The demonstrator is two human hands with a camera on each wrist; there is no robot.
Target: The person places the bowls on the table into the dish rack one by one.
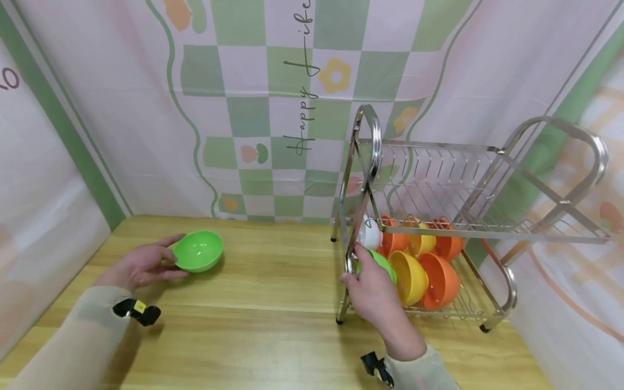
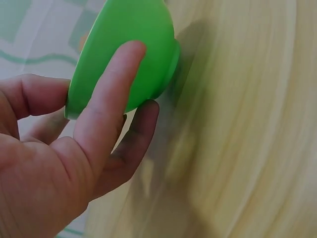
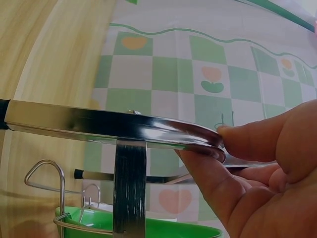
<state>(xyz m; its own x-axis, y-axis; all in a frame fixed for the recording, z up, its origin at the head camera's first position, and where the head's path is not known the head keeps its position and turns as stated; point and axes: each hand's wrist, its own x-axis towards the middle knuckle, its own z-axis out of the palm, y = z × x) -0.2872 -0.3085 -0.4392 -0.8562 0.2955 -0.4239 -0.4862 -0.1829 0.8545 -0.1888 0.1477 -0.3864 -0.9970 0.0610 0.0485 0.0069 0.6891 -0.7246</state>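
At the left of the table, my left hand (image 1: 146, 264) pinches the rim and side of a green bowl (image 1: 199, 251), whose hollow faces up. In the left wrist view the fingers lie along the outside of the bowl (image 2: 133, 59); whether its foot touches the table cannot be made out. On the right, my right hand (image 1: 375, 290) grips the left upright of a two-tier metal dish rack (image 1: 487, 234). The right wrist view shows thumb and finger pinching the curved metal frame (image 3: 173, 130). Just behind that hand, another green bowl (image 1: 385, 265) stands tilted in the lower tier.
Beside that bowl in the lower tier stand a yellow bowl (image 1: 408, 277) and an orange bowl (image 1: 440, 280). Behind them is a row with a white bowl (image 1: 369, 234) and more orange and yellow ones. A checkered curtain (image 1: 292, 119) hangs at the back edge of the wooden table (image 1: 273, 325).
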